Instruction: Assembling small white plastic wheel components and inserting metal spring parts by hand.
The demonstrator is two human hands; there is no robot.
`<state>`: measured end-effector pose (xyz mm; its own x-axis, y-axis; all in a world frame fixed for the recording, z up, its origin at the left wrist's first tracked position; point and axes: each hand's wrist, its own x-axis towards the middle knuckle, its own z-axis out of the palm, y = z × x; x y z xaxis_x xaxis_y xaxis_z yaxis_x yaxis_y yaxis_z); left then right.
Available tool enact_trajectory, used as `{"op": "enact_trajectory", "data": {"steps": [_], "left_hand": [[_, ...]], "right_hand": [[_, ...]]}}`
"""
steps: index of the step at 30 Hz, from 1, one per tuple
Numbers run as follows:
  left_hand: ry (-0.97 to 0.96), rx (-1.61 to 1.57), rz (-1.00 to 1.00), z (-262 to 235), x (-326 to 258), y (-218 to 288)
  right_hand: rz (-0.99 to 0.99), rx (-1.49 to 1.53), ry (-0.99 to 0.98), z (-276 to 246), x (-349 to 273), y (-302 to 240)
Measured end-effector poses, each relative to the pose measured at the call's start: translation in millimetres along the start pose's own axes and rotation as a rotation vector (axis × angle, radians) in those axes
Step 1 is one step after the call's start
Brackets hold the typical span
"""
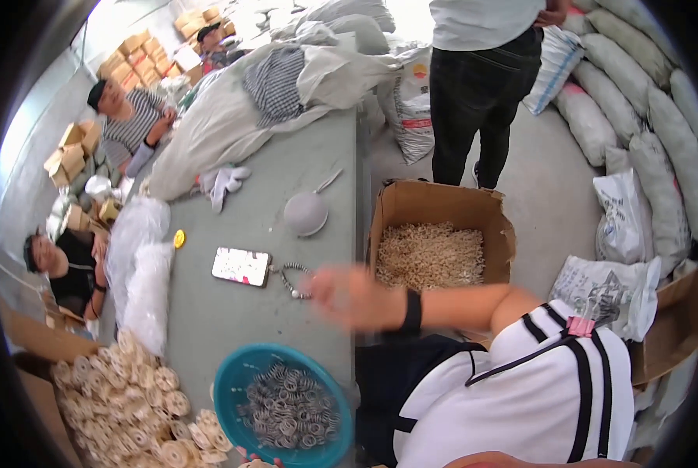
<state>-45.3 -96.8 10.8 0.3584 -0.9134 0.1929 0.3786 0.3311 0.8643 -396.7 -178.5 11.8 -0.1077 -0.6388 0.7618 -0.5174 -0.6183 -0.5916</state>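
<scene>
My right hand (347,298), with a black band at its wrist, reaches over the grey table and is smeared by motion. Just beside it lies a beaded strap (286,273), which runs to a phone with a lit screen (241,267). Whether the fingers touch the beads I cannot tell. At the lower edge only the fingertips of my left hand (277,462) show, around a beige piece (257,464) mostly cut off by the frame. A teal basin (225,390) with many metal coil springs (294,409) stands close by. Beige spool-like parts (130,394) are heaped left of it.
A cardboard box (435,195) of small beige pieces stands right of the table. Farther up lie a grey dome-shaped thing (306,213), gloves (225,186) and a yellow disc (179,239). Clear plastic bags (142,273) line the left edge. Several people and stacked sacks (614,86) surround the table.
</scene>
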Motion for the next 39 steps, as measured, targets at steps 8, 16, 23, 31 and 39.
{"op": "enact_trajectory", "data": {"steps": [8,16,23,31,39], "left_hand": [[-0.257,-0.044,0.030,102.0,34.8,-28.5],[-0.449,-0.065,0.090,197.6,52.1,-42.7],[-0.615,0.008,0.077,257.0,47.6,-37.1],[-0.639,0.089,0.074,275.5,41.3,-35.0],[-0.605,0.136,0.002,267.0,40.1,-43.9]], "right_hand": [[0.227,-0.745,1.219,-359.1,113.3,131.5],[0.510,-0.692,1.380,-478.8,188.5,130.2],[-0.167,-0.130,1.479,-399.2,319.9,63.0],[-0.267,-0.497,1.099,-403.9,282.8,86.1],[-0.474,-0.074,1.139,-395.6,246.2,67.1]]}}
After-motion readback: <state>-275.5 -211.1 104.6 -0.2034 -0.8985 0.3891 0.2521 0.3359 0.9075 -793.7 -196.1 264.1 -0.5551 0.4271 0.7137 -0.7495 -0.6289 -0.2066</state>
